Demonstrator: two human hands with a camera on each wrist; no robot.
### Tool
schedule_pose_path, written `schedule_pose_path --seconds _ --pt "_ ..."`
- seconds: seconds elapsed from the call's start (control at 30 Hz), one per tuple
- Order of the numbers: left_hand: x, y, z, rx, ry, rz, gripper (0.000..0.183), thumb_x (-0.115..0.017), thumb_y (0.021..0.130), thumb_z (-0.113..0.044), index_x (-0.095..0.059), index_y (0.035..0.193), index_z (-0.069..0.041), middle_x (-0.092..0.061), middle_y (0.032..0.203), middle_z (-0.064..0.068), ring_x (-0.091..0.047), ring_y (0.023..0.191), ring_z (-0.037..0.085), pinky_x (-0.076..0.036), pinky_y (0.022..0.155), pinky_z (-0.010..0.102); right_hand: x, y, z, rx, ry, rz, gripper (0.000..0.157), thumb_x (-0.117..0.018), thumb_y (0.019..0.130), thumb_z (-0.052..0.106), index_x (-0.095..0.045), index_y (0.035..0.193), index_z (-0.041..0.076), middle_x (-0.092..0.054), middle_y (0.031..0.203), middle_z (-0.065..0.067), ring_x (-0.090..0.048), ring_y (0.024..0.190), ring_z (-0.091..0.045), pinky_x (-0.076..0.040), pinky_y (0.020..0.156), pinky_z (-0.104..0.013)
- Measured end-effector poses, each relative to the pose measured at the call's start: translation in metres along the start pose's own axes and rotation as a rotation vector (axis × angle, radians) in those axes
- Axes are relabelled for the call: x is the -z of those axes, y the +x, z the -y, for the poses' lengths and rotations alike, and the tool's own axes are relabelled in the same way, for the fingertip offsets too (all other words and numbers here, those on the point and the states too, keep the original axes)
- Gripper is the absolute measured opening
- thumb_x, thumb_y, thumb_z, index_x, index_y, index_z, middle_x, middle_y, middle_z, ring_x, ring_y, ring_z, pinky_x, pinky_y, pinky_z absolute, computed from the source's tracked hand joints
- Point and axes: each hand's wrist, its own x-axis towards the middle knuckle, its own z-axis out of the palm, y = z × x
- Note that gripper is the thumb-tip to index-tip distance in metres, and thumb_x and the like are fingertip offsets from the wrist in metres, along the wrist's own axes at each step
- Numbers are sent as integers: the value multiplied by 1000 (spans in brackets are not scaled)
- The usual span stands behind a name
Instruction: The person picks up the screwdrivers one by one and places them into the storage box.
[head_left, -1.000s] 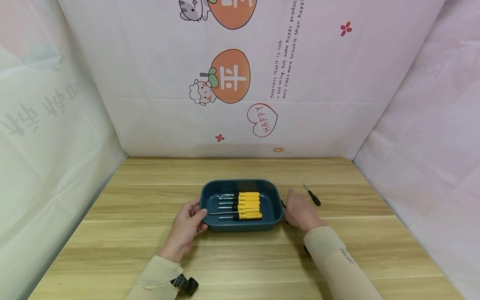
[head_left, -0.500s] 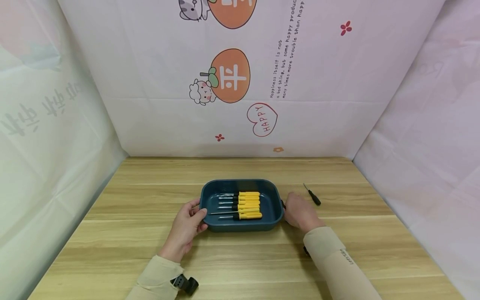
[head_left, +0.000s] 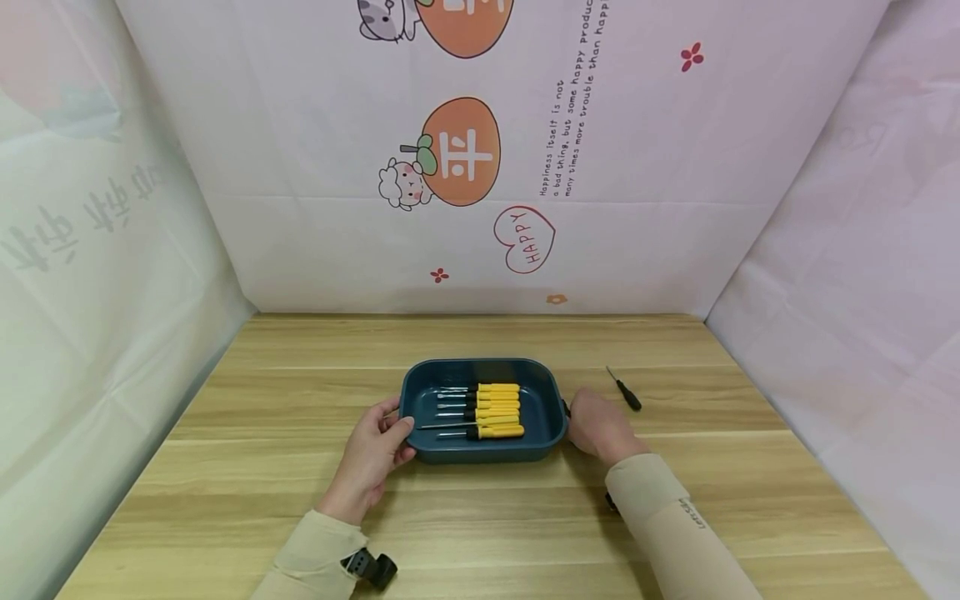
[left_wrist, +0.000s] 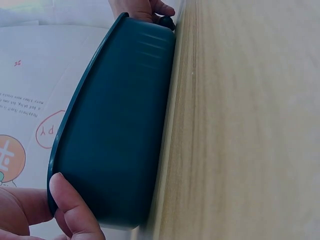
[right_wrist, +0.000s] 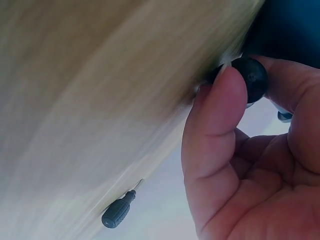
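A dark blue plastic box (head_left: 480, 454) with rounded corners stands on the table. Inside lie several yellow-handled screwdrivers (head_left: 498, 406) in a row, their shafts pointing left. My left hand (head_left: 372, 442) grips the box's left end, thumb at the rim (left_wrist: 51, 165) and fingers outside. Close by the box's right end, my right hand (head_left: 600, 423) pinches a black round-ended handle (right_wrist: 252, 80) between thumb and finger, low by the table. The rest of that thing is hidden. Right of that hand, a black-handled screwdriver (head_left: 628, 395) lies on the table, tip pointing away.
The wooden table (head_left: 480, 533) spreads around the box. A white printed sheet (head_left: 315, 208) hangs behind it, with further sheets at left and right. A black strap device (head_left: 370, 569) sits on the left wrist.
My right hand has shifted very slightly downward and its fingers have drawn in a little. The left hand, the box and the screwdrivers stay where they were.
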Motion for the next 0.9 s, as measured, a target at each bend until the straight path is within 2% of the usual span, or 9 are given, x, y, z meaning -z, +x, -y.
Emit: schedule_pose_path --seconds 0.23,0.6,0.9 --pt "0 1 0 -1 -2 0 48 -57 107 -9 -45 153 -8 -50 116 14 -59 87 24 -57 68 22 0 -2 0 37 2 -8 31 -52 101 10 -58 70 10 -58 76 -8 -55 66 -23 -48 65 -36" --pt "0 1 1 1 -4 -3 48 -57 106 -9 -45 153 -8 -50 116 14 -59 86 22 -57 68 22 -1 0 0 33 -3 1 30 -52 101 9 -58 71 9 -58 77 -8 -54 66 -22 -47 65 -35" --pt "-1 -1 -1 -4 -10 -2 49 -57 106 -9 -45 153 -6 -50 114 14 -58 85 21 -57 67 22 0 -3 0 47 0 -8 30 -53 104 15 -59 76 8 -59 77 -8 -55 66 -23 -47 64 -35"
